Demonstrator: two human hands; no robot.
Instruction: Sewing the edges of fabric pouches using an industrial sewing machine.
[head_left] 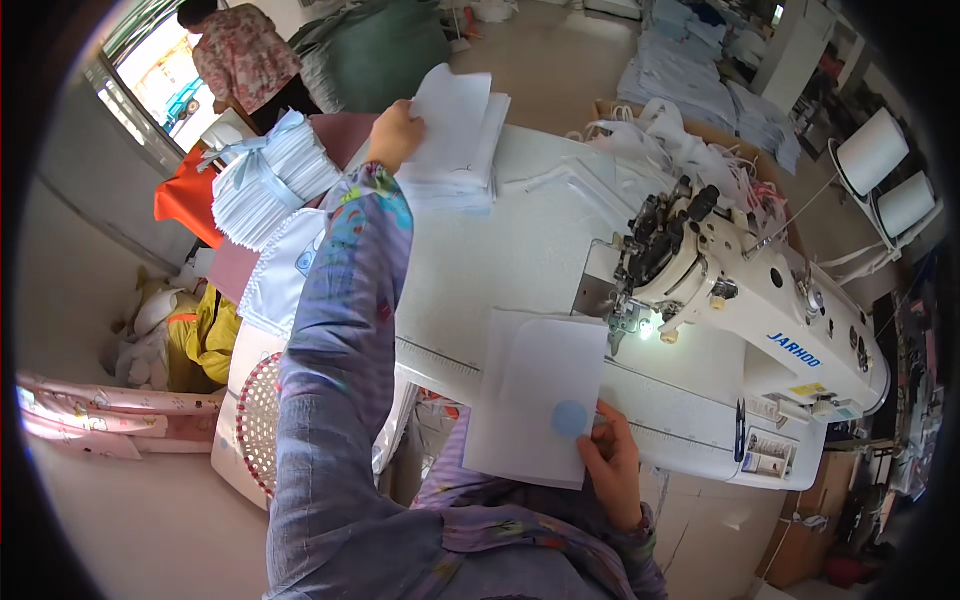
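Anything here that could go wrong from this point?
Possibly:
1. The left hand is at the edge of the white stack, whose top piece sits askew; pulling it might drag others along.
2. The right hand holds the white piece with a blue dot only near one corner, so it could droop or fold.
3. The left sleeve passes close to the tied bundle and might nudge it.

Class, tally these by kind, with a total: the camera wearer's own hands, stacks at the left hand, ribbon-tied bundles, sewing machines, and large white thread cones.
Own hands: 2 (left hand, right hand)
White stack: 1
Ribbon-tied bundle: 1
Sewing machine: 1
White thread cones: 2
Total: 7
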